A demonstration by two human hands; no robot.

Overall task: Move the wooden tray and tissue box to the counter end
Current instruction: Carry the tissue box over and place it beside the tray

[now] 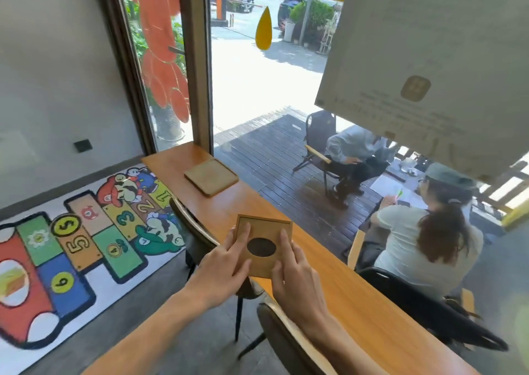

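Observation:
A square wooden tissue box with a dark oval opening in its top rests on the long wooden counter. My left hand grips its left side with fingers lying on the top. Gripping the right side, my right hand has its index finger beside the oval hole. Farther along the counter, near its far end by the window frame, a flat wooden tray lies by itself.
Two dark chairs stand against the counter's left edge, one right under my forearms. A colourful numbered floor mat covers the floor to the left. Behind the window glass on the right, people sit on a deck.

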